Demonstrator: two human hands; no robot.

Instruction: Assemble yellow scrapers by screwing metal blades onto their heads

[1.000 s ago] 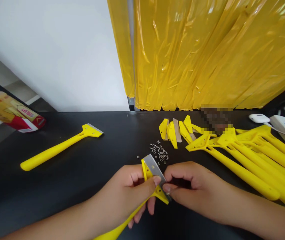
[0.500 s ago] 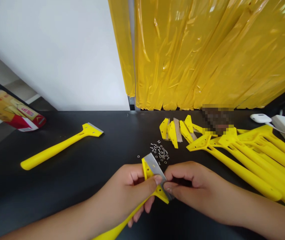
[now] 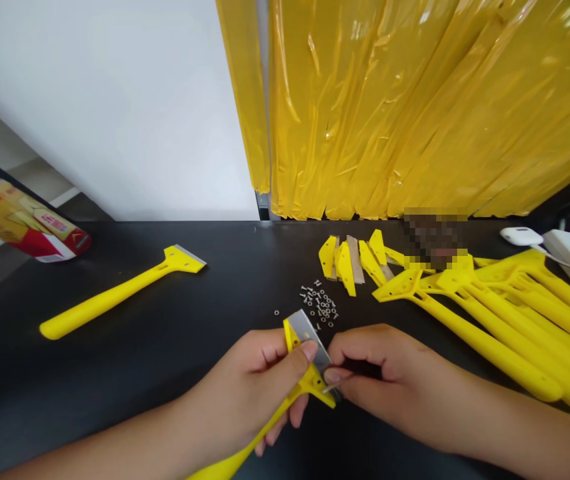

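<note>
My left hand is wrapped round the head of a yellow scraper, its thumb pressing on a flat grey blade that lies along the head. The fingertips of my right hand pinch at the blade's lower right end, where a small thin metal edge shows near a hole in the head. Just beyond my hands lies a scatter of small screws and nuts. Behind them are yellow cover plates and several blades.
A yellow scraper with a blade lies at the left of the black table. Several yellow handles are piled at the right, near a white case. A red and gold package stands at the far left.
The blade has shifted slightly on the scraper head, baring more of its lower right part. My left thumb has slid a little up and left.
</note>
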